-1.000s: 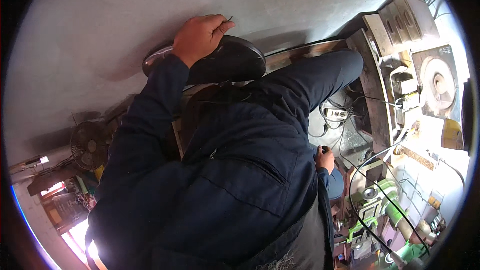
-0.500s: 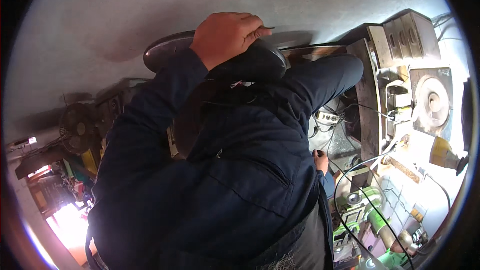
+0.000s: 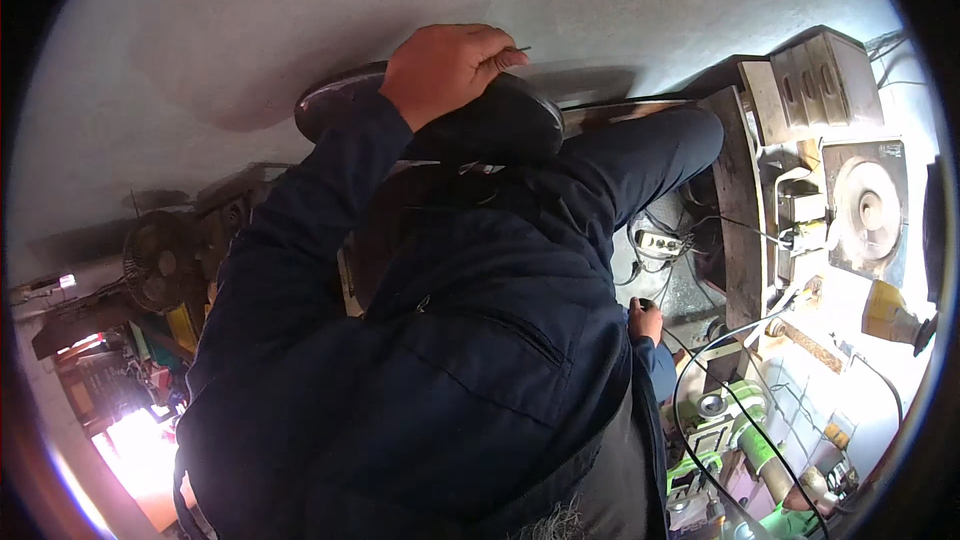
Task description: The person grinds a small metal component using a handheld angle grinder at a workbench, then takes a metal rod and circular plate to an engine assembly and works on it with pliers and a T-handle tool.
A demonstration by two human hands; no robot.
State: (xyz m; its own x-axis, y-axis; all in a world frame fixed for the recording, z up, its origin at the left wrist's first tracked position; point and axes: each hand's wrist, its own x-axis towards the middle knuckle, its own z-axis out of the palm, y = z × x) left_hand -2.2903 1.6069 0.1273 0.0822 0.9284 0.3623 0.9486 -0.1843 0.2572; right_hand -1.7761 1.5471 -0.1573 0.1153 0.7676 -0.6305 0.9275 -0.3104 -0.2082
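While most of the frame is filled by a dark blue jacket [image 3: 440, 360], one hand [image 3: 445, 70] shows near the top centre, at the end of a blue sleeve that rises from the lower left. Which of the person's hands it is cannot be told from this view. It is curled, knuckles up, with its fingers closed on a thin metal rod [image 3: 517, 50] whose tip pokes out to the right of the fingertips. That hand rests on a dark rounded object [image 3: 500, 125], which lies on a flat dark disc [image 3: 335, 105] whose rim shows to the left of the wrist, against the pale grey wall [image 3: 250, 30] of the upper frame. A second blue sleeve [image 3: 640, 155] stretches toward the upper right, and its hand is hidden behind a wooden board [image 3: 740, 210]. Lower down, right of centre, another hand [image 3: 645, 320] with a blue cuff is curled around something small and dark; what it grips, and whose hand it is, cannot be made out. At the right edge, a grey square machine part with a round pale face [image 3: 868, 208] sits beside grey boxes [image 3: 825, 80]. A white power strip [image 3: 660, 240] with cables lies near the board. In the lower right, green machine parts [image 3: 735, 435] crowd a bench. A dark fan [image 3: 158, 260] stands at the left.
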